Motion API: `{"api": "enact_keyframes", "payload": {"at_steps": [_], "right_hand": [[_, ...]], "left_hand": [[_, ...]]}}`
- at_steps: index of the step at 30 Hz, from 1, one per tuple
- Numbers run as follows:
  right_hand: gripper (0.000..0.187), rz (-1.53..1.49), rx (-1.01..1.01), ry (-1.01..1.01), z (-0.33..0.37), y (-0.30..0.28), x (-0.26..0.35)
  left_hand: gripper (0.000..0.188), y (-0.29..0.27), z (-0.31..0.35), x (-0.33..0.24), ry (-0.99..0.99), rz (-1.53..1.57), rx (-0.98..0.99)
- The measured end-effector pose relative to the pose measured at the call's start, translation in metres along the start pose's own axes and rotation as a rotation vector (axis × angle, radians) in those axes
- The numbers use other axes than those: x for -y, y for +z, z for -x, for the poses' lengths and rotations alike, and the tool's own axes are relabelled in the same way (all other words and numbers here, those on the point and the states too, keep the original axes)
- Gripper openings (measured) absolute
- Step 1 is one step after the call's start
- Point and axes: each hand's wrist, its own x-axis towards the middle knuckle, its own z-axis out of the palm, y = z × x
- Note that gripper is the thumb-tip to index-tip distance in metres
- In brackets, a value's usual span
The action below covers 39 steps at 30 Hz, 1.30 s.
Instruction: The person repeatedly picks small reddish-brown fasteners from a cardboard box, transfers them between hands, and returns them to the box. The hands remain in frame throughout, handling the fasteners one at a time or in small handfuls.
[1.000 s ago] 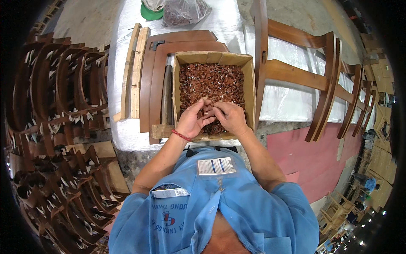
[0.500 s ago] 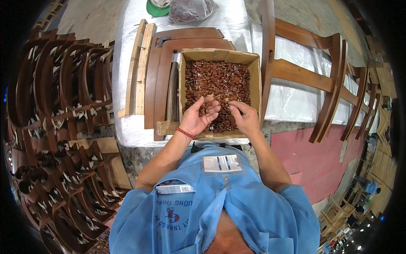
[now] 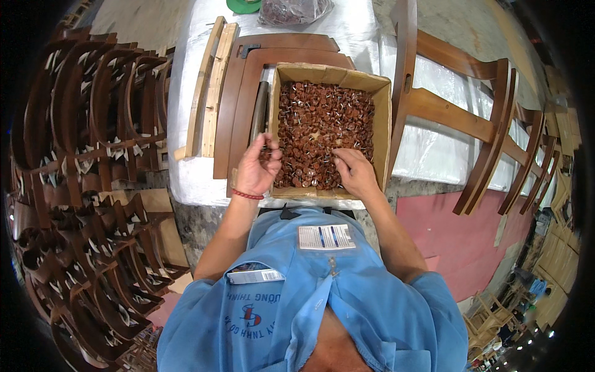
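A cardboard box [image 3: 382, 124] stands in front of me, full of small brown round glides [image 3: 322, 115] with shiny nail shanks. My left hand [image 3: 259, 167], with a red bead bracelet at the wrist, is raised over the box's left edge. Its fingers curl around a few brown nail glides. Inside the box, at its near right, my right hand [image 3: 357, 175] touches the pile with thumb and forefinger close together; anything between them is hidden. A mallet [image 3: 258, 118] lies left of the box, its head mostly behind my left hand.
Brown curved wooden frames [image 3: 226, 111] and two pale wooden strips [image 3: 211, 93] lie on the plastic-wrapped surface [image 3: 186, 124]. Behind are a bag [image 3: 294, 11] and a green item [image 3: 243, 5]. Chair frames [image 3: 446, 115] stand right; stacked brown chair parts [image 3: 93, 118] fill the left.
My left hand has moved left from over the pile to the box's left edge, its fingers curling in from an open palm. My right hand stays at the pile, slightly lower against the box.
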Motion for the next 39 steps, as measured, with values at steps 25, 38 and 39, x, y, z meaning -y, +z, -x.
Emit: {"api": "enact_keyframes", "payload": {"at_steps": [25, 38, 39], "right_hand": [[0.041, 0.161, 0.140, -0.050, -0.046, 0.033, -0.011], [0.030, 0.126, 0.026, 0.050, -0.014, 0.010, -0.019], [0.030, 0.133, 0.029, 0.034, -0.015, 0.013, -0.018]], "left_hand": [[0.020, -0.027, 0.056, 0.039, 0.119, -0.126, -0.237], [0.022, -0.033, 0.056, 0.039, 0.120, -0.100, -0.212], [0.023, -0.034, 0.056, 0.039, 0.116, -0.093, -0.214]]}}
